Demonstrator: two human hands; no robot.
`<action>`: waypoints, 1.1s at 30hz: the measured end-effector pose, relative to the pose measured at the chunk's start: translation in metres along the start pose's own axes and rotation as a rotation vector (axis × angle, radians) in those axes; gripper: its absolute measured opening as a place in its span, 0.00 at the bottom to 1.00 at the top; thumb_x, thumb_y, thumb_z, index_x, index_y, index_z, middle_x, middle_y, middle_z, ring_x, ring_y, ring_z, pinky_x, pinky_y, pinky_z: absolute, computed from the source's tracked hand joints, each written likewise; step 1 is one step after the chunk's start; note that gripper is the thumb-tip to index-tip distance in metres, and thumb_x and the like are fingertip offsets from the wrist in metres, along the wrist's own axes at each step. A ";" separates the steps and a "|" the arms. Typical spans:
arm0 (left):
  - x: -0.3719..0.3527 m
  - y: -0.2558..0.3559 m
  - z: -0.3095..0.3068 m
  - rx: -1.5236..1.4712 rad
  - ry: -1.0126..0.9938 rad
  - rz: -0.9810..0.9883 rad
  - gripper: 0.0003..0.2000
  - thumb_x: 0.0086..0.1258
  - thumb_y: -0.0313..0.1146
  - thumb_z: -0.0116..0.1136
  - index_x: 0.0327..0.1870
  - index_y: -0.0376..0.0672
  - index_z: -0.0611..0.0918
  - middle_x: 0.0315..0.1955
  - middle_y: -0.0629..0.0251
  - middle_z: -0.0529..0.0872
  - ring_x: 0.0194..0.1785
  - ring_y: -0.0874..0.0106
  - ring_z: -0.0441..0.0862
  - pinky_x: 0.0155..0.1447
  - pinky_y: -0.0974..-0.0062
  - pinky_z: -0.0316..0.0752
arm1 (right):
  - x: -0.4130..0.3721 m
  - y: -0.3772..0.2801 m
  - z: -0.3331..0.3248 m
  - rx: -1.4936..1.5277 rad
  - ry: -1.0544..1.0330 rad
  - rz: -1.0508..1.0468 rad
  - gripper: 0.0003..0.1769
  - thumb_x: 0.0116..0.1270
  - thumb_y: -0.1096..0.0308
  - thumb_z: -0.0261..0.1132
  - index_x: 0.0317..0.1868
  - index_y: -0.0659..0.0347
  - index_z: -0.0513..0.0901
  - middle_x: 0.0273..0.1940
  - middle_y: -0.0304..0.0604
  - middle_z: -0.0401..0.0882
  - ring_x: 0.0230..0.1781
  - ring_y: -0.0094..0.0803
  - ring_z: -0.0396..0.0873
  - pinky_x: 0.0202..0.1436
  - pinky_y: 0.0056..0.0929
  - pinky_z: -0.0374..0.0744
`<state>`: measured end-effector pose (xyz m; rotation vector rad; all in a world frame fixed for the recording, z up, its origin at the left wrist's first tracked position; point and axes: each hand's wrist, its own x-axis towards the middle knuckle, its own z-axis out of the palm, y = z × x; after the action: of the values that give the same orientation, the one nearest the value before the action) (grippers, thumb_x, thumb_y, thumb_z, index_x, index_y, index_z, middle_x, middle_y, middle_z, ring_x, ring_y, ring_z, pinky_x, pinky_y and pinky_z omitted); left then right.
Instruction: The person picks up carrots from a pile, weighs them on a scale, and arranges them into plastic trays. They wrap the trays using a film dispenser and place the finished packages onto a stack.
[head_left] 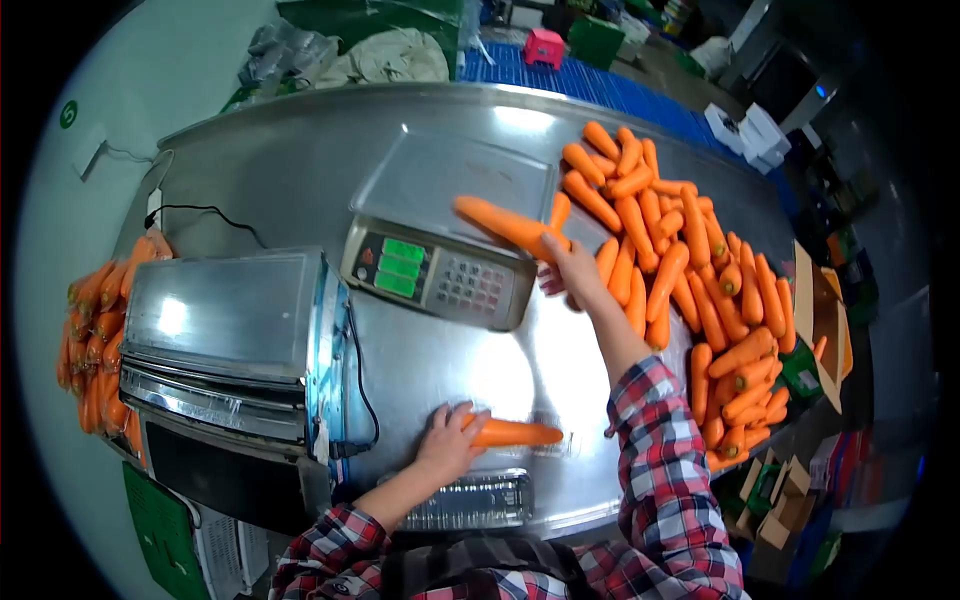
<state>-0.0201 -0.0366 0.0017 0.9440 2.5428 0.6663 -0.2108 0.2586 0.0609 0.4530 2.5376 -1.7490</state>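
Note:
My right hand (572, 272) is closed round the thick end of a carrot (498, 222), whose tip points left over the edge of the digital scale (525, 290). The scale has a flat metal pan (440, 180), a lit green display (402, 266) and a keypad. Lower down, my left hand (448, 440) has its fingers wrapped over the left end of another carrot (515, 433), lying along the steel table. Just below that hand sits a clear plastic tray (470, 500). A big heap of loose carrots (665, 225) spreads to the right of my right hand.
A metal wrapping machine (220, 320) stands on the left, with a black cable (365, 380) beside it. Bagged carrots (95, 350) are piled beyond it. Cardboard boxes (820, 310) stand off the table's right edge. A pink stool (543, 48) is on the floor behind.

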 end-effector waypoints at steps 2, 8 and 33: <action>-0.002 -0.001 -0.007 -0.061 0.036 0.036 0.31 0.57 0.34 0.65 0.64 0.51 0.68 0.62 0.53 0.63 0.62 0.46 0.61 0.65 0.56 0.64 | -0.003 0.022 -0.007 -0.037 0.032 -0.151 0.26 0.64 0.55 0.62 0.53 0.66 0.65 0.28 0.45 0.75 0.20 0.30 0.76 0.24 0.27 0.79; 0.003 -0.019 -0.005 -0.350 0.146 0.020 0.30 0.47 0.28 0.71 0.55 0.43 0.73 0.56 0.55 0.69 0.60 0.53 0.68 0.64 0.63 0.66 | -0.152 0.061 -0.050 0.387 -0.104 -0.015 0.32 0.59 0.68 0.66 0.62 0.60 0.62 0.40 0.42 0.74 0.39 0.30 0.74 0.47 0.30 0.75; 0.006 -0.040 -0.032 -0.585 -0.041 -0.053 0.31 0.58 0.29 0.66 0.63 0.45 0.67 0.51 0.55 0.73 0.57 0.63 0.73 0.54 0.70 0.75 | -0.305 0.111 0.001 -0.155 0.114 -0.011 0.24 0.65 0.65 0.61 0.61 0.62 0.69 0.58 0.49 0.70 0.60 0.41 0.68 0.59 0.38 0.71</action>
<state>-0.0602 -0.0686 0.0063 0.6679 2.1268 1.2620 0.1094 0.2263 0.0161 0.5466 2.7321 -1.5564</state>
